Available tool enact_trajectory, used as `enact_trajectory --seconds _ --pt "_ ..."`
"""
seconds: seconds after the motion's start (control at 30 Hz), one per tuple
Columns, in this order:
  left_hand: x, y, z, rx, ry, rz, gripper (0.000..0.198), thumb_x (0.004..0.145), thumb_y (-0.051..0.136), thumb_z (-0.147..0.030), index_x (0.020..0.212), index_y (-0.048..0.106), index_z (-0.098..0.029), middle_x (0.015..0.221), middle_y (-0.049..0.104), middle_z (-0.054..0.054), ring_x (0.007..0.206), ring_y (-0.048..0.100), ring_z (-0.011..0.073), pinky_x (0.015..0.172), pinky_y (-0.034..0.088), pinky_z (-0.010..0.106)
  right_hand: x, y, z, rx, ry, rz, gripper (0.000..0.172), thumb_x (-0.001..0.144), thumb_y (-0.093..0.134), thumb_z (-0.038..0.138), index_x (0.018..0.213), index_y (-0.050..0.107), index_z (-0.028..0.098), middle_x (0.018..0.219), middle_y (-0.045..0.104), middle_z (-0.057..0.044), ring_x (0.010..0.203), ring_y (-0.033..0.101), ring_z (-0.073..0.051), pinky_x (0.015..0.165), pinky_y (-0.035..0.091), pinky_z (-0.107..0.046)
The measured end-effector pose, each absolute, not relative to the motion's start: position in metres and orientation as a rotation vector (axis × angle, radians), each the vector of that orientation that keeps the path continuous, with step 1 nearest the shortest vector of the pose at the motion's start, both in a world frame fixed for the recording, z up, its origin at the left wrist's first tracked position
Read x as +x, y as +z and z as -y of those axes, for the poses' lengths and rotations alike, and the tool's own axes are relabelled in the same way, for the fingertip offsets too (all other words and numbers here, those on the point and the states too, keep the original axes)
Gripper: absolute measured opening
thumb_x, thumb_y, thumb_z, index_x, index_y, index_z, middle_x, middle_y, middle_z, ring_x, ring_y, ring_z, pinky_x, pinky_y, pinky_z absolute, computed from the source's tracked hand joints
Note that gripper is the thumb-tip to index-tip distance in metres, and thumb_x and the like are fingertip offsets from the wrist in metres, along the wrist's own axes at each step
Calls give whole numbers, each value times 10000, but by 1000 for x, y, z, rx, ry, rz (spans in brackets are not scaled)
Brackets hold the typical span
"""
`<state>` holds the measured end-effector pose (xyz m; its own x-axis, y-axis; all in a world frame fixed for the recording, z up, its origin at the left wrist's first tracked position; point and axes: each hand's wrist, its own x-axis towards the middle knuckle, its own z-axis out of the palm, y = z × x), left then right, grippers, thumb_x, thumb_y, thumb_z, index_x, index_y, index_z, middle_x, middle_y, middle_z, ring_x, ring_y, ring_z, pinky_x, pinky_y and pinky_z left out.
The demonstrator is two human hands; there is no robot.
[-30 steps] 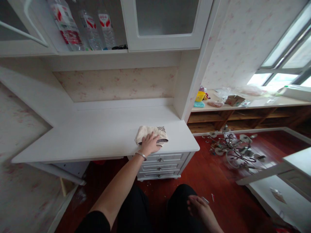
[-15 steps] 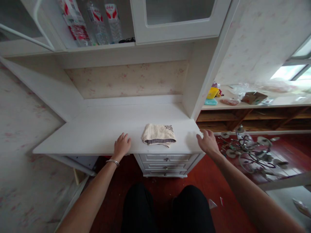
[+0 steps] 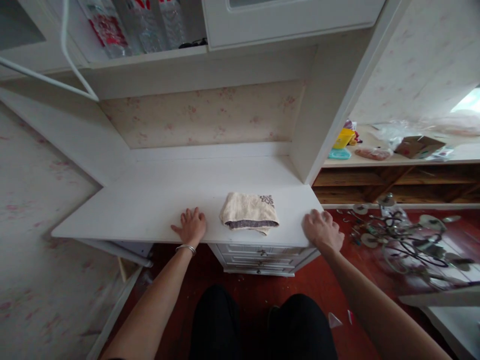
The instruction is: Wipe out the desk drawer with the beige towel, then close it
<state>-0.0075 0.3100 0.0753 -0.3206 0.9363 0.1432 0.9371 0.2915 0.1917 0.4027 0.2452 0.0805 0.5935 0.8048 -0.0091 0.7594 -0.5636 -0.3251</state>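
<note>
On the white desk (image 3: 161,185) lies a folded beige cloth (image 3: 250,210) with a dark flower print at one corner and a dark inner layer showing along its front fold. My left hand (image 3: 192,227) rests on the desktop near the front edge, left of the cloth, its fingers spread. To the right of the cloth, my right hand (image 3: 323,229) is on the desk's front right corner, fingers bent over the side edge. Neither hand touches the cloth.
Overhead, a cabinet shelf (image 3: 157,56) holds several plastic bottles (image 3: 146,27); a white metal bar (image 3: 45,77) juts out at upper left. Drawers (image 3: 258,257) sit under the desk. A chandelier (image 3: 412,245) lies on the red floor at right, before a cluttered low shelf unit (image 3: 360,159).
My left hand has settled on the desktop with fingers more spread. The right hand has come down onto the corner. The view has shifted closer to the desk; the cloth stays put.
</note>
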Motion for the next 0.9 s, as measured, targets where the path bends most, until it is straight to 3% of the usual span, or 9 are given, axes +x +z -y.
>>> enact_trajectory --seconds 0.3,0.9 --pt "-4 74 -306 -1789 -430 2404 428 950 301 -358 1288 548 -274 1432 437 112 1311 347 327 1010 156 738 400 82 -242 -2554 169 1271 550 912 208 588 1334 476 359 1452 365 -81 1183 443 -378 901 377 -561" --pt "-6 74 -304 -1793 -490 2414 405 940 333 -337 1260 573 -274 1432 443 94 1320 346 317 1045 137 702 399 80 -244 -2549 167 1245 528 908 241 562 1315 490 337 1420 390 -78 1170 449 -354 917 378 -541"
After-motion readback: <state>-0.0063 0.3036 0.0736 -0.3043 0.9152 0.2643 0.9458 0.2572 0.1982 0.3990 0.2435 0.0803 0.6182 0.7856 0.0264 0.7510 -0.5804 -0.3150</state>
